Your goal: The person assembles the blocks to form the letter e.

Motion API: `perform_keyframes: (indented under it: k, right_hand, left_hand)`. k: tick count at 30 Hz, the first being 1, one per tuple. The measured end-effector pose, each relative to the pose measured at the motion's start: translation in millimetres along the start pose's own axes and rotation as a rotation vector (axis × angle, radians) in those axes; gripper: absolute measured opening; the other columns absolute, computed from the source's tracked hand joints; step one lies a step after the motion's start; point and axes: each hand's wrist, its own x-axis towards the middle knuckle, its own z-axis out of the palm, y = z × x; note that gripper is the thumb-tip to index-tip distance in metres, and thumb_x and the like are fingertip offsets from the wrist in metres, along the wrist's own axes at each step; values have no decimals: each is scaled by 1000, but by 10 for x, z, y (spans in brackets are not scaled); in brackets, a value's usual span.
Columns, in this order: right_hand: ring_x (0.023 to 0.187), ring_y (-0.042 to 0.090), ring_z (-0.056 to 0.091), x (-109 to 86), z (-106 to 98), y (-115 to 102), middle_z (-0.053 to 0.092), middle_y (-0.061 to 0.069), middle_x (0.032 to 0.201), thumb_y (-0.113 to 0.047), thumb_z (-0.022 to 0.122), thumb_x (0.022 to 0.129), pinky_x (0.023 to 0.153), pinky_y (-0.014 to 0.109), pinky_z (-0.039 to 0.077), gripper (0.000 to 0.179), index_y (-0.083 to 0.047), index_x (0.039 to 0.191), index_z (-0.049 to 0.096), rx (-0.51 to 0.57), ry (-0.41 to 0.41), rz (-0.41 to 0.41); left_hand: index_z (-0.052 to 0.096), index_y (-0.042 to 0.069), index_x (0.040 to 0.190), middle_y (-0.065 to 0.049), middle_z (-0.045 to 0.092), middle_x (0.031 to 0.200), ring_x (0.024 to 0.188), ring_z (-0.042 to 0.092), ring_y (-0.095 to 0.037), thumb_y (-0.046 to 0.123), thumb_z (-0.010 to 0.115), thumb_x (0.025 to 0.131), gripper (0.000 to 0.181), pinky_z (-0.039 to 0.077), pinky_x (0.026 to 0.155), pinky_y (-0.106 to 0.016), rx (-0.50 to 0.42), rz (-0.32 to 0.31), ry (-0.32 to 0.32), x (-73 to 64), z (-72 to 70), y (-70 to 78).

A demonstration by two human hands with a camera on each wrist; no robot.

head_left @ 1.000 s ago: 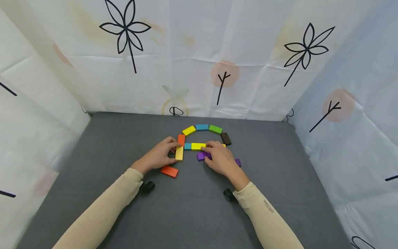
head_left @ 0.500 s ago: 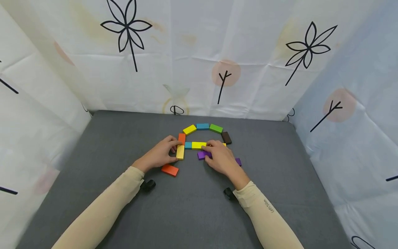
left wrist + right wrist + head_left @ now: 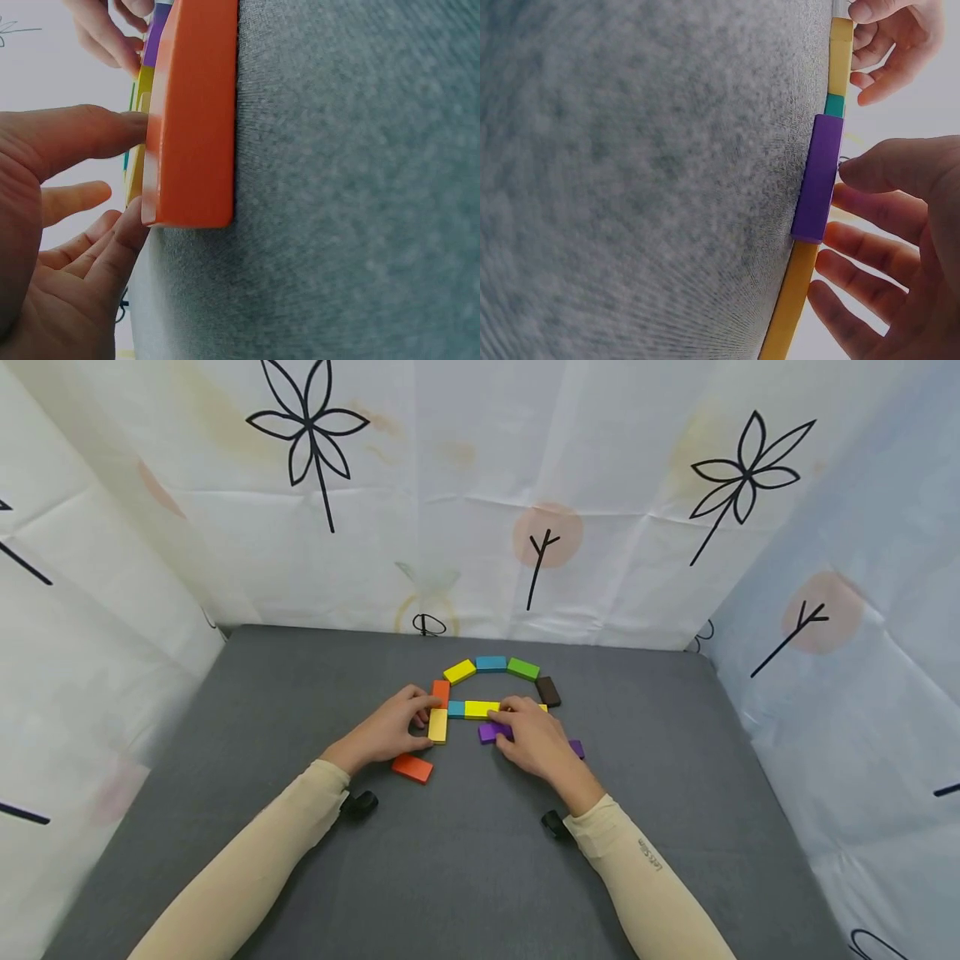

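Note:
On the grey cloth, my left hand pinches a pale yellow block endways between thumb and index finger. An orange block continues it at the far end. From their join a row runs right with a short blue block and a yellow block. My right hand lies over this row, fingers extended and touching the blocks. Its thumb is by a purple block just in front; the hand hides part of the row. In the right wrist view, the thumb is beside that purple block.
A loose orange block lies nearer, below the left hand. Behind the row curve yellow, blue, green and dark brown blocks. Another purple block shows beyond the right wrist. Printed white curtains enclose the table.
Both hands and the blocks keep their arrangement. Only the head view has shifted slightly.

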Motion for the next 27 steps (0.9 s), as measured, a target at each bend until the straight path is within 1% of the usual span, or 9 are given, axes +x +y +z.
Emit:
perform_keyframes:
  k: [3,7,11,17,20,23,27]
  right_hand:
    - [124,25,57,-16,0,13,63,5,143,-24,74,103,99,44,56,46,-18,148,70,5,-8,4]
    - [126,25,56,-14,-11,22,62,5,145,-24,74,103,99,44,57,47,-19,149,69,-1,-8,10]
    - [127,25,56,-16,-13,31,61,5,146,-25,73,103,99,45,57,47,-20,150,69,-3,-10,11]
    - [127,26,56,-6,-12,-3,62,6,145,-24,73,103,98,46,57,47,-19,150,69,6,-14,4]
    - [127,26,56,3,-13,-12,62,6,146,-24,73,103,99,45,57,47,-19,150,69,3,-15,-2]
    - [128,26,56,3,-13,-15,62,6,146,-23,73,103,100,45,56,47,-18,149,69,3,-14,-5]
    - [128,26,56,-7,-15,-5,61,7,146,-23,73,103,101,46,55,47,-17,150,68,4,-14,-5]
  left_hand:
    - [58,5,154,-13,51,140,107,61,-20,15,87,94,68,57,97,-41,-11,-12,6,-27,6,1]
    - [57,4,154,-14,54,136,107,63,-23,20,86,95,68,57,95,-45,-20,-18,53,-111,-9,28]
    - [57,3,153,-15,54,133,107,60,-26,25,88,95,70,56,93,-47,-20,-43,105,-260,-6,86]
    - [57,2,153,-17,55,135,108,57,-27,29,90,93,74,54,89,-46,10,-82,151,-529,27,145]
    - [57,1,153,-17,54,134,108,56,-28,30,90,92,75,53,88,-46,25,-107,163,-629,64,149]
    - [57,0,153,-17,54,135,109,57,-29,31,90,91,76,54,91,-47,39,-132,171,-705,111,139]
    - [56,-2,152,-19,54,136,110,58,-32,33,90,91,78,55,93,-51,54,-146,173,-753,162,134]
